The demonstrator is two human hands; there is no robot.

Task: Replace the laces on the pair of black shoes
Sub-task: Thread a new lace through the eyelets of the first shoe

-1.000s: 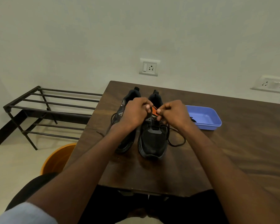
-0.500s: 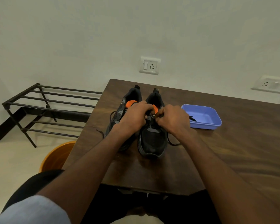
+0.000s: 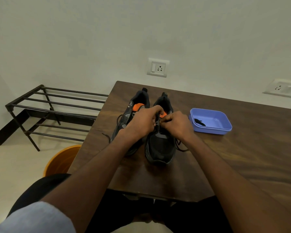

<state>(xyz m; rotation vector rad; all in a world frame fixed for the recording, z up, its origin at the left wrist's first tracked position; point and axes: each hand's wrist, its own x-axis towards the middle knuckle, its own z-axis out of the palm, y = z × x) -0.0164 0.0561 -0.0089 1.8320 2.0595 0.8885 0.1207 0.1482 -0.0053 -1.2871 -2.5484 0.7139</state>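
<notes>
I have both hands at the throat of the right-hand black shoe [image 3: 160, 147], which stands beside its mate, the left-hand black shoe [image 3: 133, 115], near the front of the bench [image 3: 242, 165]. My left hand [image 3: 139, 123] and right hand [image 3: 178, 124] sit knuckle to knuckle, fingers curled in, each pinching the black lace [image 3: 179, 145] near the upper eyelets; a loop of it trails off the shoe's right side onto the wood. The other shoe has a loose lace end [image 3: 107, 137] straying toward the bench edge. In the blue tray [image 3: 225, 130] lies one dark lace [image 3: 198, 122]. I judge the job midway: whether I am pulling old lace or threading new, I cannot tell, and neither shoe looks finished or tied.
</notes>
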